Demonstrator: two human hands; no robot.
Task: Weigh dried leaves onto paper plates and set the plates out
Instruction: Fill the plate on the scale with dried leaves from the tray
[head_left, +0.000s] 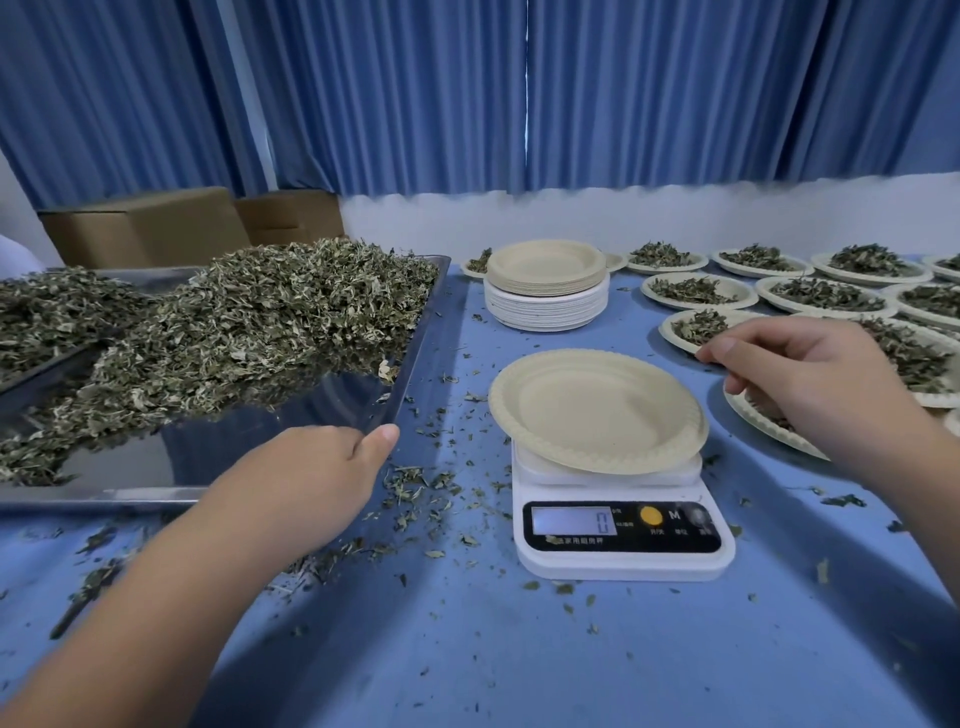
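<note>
Dried leaves (249, 322) spill if you jerk that tray (422, 332) your left hand (317, 467) grips; right hand (810, 374) is loose, holding nothing.

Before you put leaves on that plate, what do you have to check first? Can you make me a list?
1. Plate on the scale: ok, bare and sitting on top.
2. Display shows 0: ok.
3. Leaves in the metal tray: ok, a big heap.
4. Left hand steadying the tray: ok, it holds the near corner.
5. Right hand free to scoop: ok, nothing seen in it.
6. Spot for the next plate: cannot tell, the filled plates run off the picture.
</note>
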